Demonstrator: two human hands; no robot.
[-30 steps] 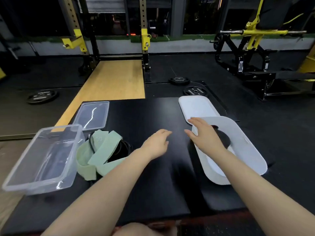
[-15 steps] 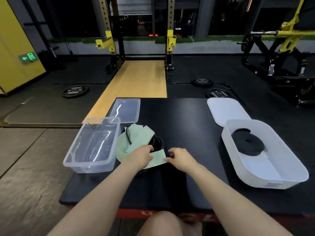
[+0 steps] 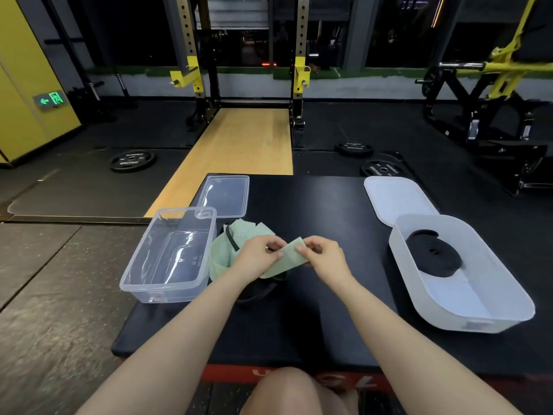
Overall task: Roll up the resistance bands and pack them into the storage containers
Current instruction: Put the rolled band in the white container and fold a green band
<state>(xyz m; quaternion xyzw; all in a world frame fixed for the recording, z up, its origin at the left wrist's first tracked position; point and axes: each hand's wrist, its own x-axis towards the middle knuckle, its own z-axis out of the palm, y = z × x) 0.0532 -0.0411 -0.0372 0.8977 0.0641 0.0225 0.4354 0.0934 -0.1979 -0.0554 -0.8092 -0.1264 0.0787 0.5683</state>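
A pale green resistance band [image 3: 221, 259] lies in a loose heap on the black mat, with a thin black band [image 3: 257, 292] under it. My left hand [image 3: 258, 256] and my right hand [image 3: 321, 256] each pinch one end flap of the green band, lifted a little above the heap. A clear rectangular container [image 3: 140, 283] stands just left of the heap, holding nothing. At the right, a white oval container [image 3: 508, 295] holds a rolled black band [image 3: 432, 257].
A clear lid [image 3: 224, 194] lies behind the clear container and a white lid [image 3: 395, 199] behind the white one. The black mat [image 3: 314, 324] ends near my knee. Weight plates [image 3: 131, 160] lie on the floor beyond, by a squat rack [image 3: 194, 73].
My hands left the white container, moved left to the green band, took hold of its end and lifted it. The camera view turned left.
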